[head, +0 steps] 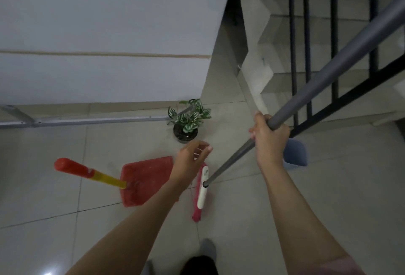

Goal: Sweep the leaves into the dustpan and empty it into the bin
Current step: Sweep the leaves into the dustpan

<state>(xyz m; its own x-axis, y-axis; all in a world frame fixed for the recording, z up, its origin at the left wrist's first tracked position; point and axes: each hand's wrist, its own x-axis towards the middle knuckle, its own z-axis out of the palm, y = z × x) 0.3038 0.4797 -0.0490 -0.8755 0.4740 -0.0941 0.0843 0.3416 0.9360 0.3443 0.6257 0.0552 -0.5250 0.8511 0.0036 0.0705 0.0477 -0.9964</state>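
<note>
A red dustpan (144,179) lies on the tiled floor, its red and yellow handle (87,172) rising toward the left. Right of it rests a pink broom head (201,195) with a white top. Its long grey pole (328,73) runs up to the upper right. My right hand (270,137) is shut around that pole. My left hand (192,158) hovers over the dustpan's right edge, fingers apart and holding nothing. A blue-grey bin (295,154) stands just right of my right hand, partly hidden by it. I cannot make out any loose leaves.
A small potted plant (188,119) with striped leaves stands behind the dustpan. A white wall (105,33) and a metal bar (87,120) run along the left. Black railing (333,44) and stairs fill the upper right. My feet (207,250) show at the bottom.
</note>
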